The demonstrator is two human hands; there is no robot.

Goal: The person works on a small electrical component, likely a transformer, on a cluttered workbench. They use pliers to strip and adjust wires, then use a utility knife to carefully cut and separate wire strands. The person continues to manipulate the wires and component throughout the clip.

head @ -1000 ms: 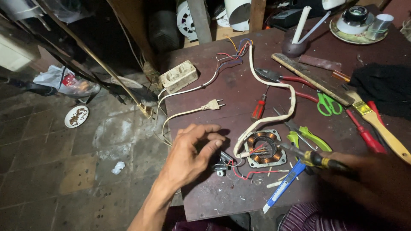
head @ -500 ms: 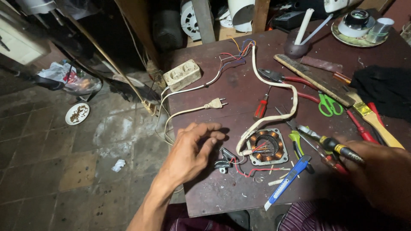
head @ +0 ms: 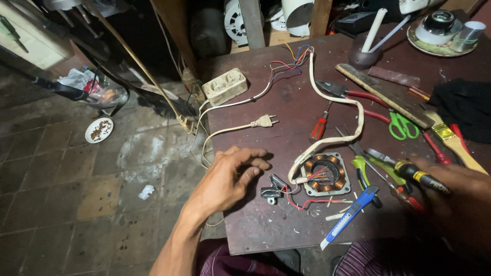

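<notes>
A square motor stator (head: 326, 175) with copper windings lies on the dark brown workbench (head: 266, 225), a thick white cable (head: 348, 117) and thin red wires running from it. My left hand (head: 230, 179) rests on the bench just left of it, fingers loosely curled and holding nothing, beside a small black part (head: 271, 192). My right hand (head: 455, 189) at the right edge grips a black-and-yellow screwdriver (head: 409, 171) whose tip points toward the stator.
A blue utility knife (head: 350, 217), green pliers (head: 365, 171), green scissors (head: 400, 124), a red screwdriver (head: 319, 126), a paintbrush (head: 450, 138), a white plug (head: 263, 121) and a cream socket box (head: 225, 86) lie on the bench. Tiled floor and a small dish (head: 99, 130) lie to the left.
My right hand has lifted the screwdriver and drawn it slightly right and up, away from the stator. My left hand has stayed in place, fingers curling a little.
</notes>
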